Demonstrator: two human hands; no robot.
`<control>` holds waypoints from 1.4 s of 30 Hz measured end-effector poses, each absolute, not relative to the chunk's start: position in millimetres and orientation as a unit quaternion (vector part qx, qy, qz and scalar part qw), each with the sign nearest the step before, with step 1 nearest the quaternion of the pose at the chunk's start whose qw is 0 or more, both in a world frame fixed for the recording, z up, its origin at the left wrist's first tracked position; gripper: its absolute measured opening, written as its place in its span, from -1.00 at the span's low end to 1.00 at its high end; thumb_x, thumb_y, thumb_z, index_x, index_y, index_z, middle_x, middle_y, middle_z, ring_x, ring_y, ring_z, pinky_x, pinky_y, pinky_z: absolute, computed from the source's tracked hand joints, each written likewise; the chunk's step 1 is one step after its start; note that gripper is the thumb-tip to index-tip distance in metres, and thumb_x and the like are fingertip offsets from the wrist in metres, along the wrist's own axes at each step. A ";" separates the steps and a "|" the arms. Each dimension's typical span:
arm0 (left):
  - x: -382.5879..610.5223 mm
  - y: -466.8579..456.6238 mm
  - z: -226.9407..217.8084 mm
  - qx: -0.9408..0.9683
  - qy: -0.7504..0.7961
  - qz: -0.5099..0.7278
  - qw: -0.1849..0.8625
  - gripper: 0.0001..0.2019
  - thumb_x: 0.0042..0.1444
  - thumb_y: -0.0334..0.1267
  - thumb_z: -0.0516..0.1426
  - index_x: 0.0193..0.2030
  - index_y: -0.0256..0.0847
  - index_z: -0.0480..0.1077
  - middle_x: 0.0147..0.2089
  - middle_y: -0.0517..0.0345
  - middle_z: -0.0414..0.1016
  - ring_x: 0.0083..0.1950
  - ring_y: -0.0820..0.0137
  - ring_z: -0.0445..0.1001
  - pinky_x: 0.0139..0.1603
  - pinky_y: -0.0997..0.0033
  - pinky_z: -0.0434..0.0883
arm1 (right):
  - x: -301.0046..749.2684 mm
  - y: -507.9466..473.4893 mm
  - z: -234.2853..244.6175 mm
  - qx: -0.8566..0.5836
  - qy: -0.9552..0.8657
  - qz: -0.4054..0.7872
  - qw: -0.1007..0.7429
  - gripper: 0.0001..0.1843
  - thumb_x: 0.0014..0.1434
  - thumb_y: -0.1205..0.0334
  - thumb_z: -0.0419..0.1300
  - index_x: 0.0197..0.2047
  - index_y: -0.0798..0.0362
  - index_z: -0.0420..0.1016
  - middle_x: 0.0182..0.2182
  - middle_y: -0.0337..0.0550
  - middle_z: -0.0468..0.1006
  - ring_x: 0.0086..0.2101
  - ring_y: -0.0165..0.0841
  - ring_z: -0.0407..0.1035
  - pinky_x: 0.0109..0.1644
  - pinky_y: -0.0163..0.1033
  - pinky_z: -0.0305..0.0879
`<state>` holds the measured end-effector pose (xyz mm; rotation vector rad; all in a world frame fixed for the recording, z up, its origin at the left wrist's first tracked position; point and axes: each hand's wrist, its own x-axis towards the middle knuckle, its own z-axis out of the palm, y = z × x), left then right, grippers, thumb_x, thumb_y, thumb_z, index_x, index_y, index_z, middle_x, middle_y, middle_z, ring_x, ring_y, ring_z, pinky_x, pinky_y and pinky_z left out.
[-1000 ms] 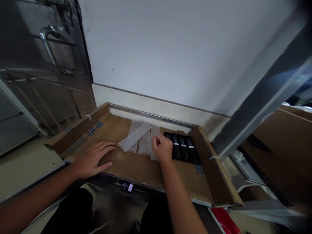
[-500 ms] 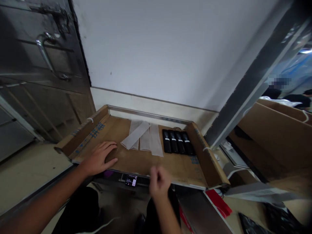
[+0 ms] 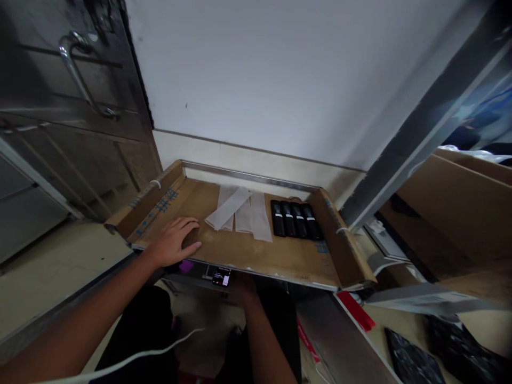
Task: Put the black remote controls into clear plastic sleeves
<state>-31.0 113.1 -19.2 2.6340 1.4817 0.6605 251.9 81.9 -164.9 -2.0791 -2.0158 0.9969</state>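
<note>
Pulling back, my right hand (image 3: 241, 281) has left the white pouches (image 3: 240, 213), dropping below the cardboard tray (image 3: 288, 261), fingers hidden; left hand (image 3: 176, 244) lies flat, fingers open.

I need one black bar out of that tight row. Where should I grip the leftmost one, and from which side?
Probably its near end, coming from the front: the leftmost black bar lies flat, its right side against the next bar, white strips close on its left, but bare cardboard tray in front.
</note>
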 end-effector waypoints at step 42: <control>15.9 170.5 -24.0 0.799 0.520 0.284 0.105 -0.83 0.23 -0.15 0.09 -0.21 -0.15 0.46 -0.17 0.06 0.56 -0.18 0.26 0.48 -0.08 0.22 0.32 | 309.7 141.1 -17.8 -0.767 -0.591 -0.136 0.208 -0.72 0.33 0.20 0.13 -0.01 0.21 0.48 -0.04 0.26 0.46 -0.03 0.01 0.30 -0.06 -0.05 0.31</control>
